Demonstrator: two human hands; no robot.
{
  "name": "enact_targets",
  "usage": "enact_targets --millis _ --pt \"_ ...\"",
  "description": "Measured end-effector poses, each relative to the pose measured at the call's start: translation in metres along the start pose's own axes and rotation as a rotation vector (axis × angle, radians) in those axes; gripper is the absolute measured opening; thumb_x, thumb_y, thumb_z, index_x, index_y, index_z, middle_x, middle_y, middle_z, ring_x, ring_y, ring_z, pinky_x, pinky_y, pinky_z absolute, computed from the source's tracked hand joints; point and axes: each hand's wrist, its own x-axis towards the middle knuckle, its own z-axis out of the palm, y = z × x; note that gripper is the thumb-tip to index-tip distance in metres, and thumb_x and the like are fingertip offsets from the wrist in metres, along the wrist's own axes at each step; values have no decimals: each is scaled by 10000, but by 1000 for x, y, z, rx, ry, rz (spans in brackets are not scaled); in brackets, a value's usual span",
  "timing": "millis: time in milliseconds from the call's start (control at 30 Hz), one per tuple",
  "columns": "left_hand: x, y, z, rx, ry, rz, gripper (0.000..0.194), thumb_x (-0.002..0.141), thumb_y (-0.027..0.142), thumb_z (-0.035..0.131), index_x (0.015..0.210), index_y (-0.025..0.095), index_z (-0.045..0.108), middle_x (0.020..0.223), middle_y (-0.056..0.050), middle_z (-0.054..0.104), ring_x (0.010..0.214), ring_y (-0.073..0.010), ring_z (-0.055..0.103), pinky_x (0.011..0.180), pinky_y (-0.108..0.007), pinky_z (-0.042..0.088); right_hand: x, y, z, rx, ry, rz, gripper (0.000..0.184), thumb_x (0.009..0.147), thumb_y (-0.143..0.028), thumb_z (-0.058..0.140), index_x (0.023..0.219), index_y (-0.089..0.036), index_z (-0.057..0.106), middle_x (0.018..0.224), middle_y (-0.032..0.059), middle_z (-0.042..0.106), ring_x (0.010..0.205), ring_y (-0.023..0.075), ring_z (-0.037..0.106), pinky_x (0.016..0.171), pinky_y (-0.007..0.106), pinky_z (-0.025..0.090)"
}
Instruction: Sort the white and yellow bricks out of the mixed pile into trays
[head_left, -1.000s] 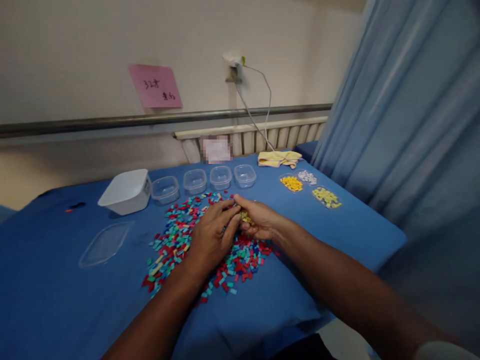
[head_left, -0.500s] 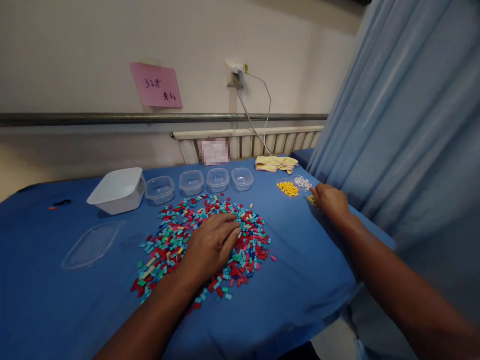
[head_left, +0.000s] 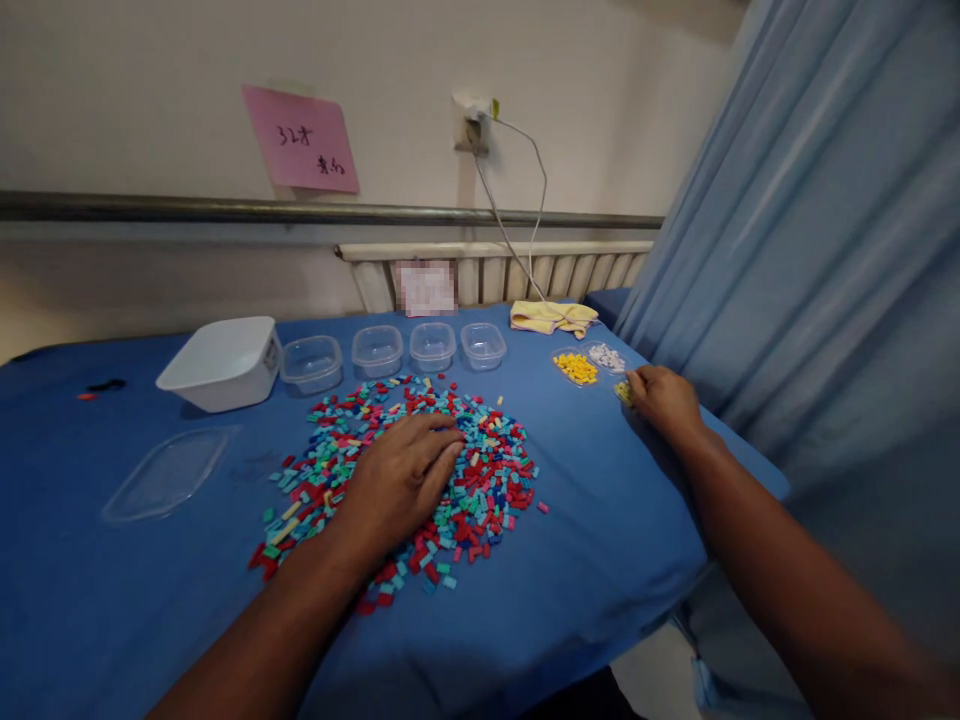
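Note:
A wide heap of small red, teal, blue and yellow pieces (head_left: 480,480) lies on the blue cloth in front of me. My left hand (head_left: 397,480) rests flat on the heap, fingers stretched out and holding nothing. My right hand (head_left: 664,400) is far to the right, palm down over a small lid of pale yellow pieces (head_left: 623,392). Its fingers curl down over the lid and I cannot see what they hold. Beside it sit a lid of bright yellow pieces (head_left: 576,368) and a lid of white pieces (head_left: 607,356).
Several small clear tubs (head_left: 377,349) stand in a row behind the heap, with a white bowl (head_left: 221,362) at their left. A clear lid (head_left: 165,475) lies at the left. A yellow cloth (head_left: 551,317) lies at the back. A blue curtain (head_left: 810,230) hangs at the right beyond the table's edge.
One second ago both hands met over the heap, the right holding yellow pieces. The right hand then moved right to the pale yellow lid. The left stayed on the heap.

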Motion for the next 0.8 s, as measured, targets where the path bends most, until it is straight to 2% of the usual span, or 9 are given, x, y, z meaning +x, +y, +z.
enact_targets --millis 167,300,400,533,633,700,800 --pt "-1 -1 -4 35 50 -17 195 1113 262 635 1182 159 786 1259 -89 754 1177 -245 709 1051 -413 554 8 22 -4 241 61 80 437 1054 -432 464 934 -163 787 900 165 802 859 287 748 769 370 558" --pt "-2 -3 -5 55 50 -6 201 1117 263 630 1199 158 781 1264 -84 755 1188 -245 705 1066 -407 546 5 34 0 472 90 123 471 1068 -476 396 989 -171 747 890 135 803 710 218 744 612 315 594" --pt "-1 -3 -5 66 42 2 213 1121 268 623 1195 152 786 1257 -85 755 1178 -246 704 1060 -403 543 0 39 2 554 129 122 479 1054 -546 430 995 -183 738 850 114 791 680 202 735 588 299 599" --pt "1 -3 -5 60 46 3 220 1123 264 612 1175 144 789 1238 -85 758 1166 -238 706 1054 -388 545 -9 41 -1 487 183 57 400 953 -542 589 1000 -197 785 891 102 811 802 243 744 735 355 608" --pt "0 -3 -7 67 49 -10 227 1123 265 608 1165 142 794 1239 -88 762 1168 -240 710 1045 -389 556 -16 39 -4 415 168 -43 319 863 -498 688 944 -220 822 949 95 829 879 276 736 873 423 593" --pt "-1 -5 -9 75 50 -17 239 1124 281 605 1162 143 797 1237 -94 767 1168 -252 716 1048 -412 565 -20 37 -7 387 172 -87 305 856 -484 686 928 -224 828 974 102 832 890 285 733 912 449 585" --pt "-4 -10 -11 92 38 -46 289 1134 335 586 1177 146 801 1252 -109 768 1181 -283 727 1047 -466 585 -25 32 -16 367 242 -103 356 916 -479 618 1006 -204 825 1035 138 828 942 309 740 948 482 582"
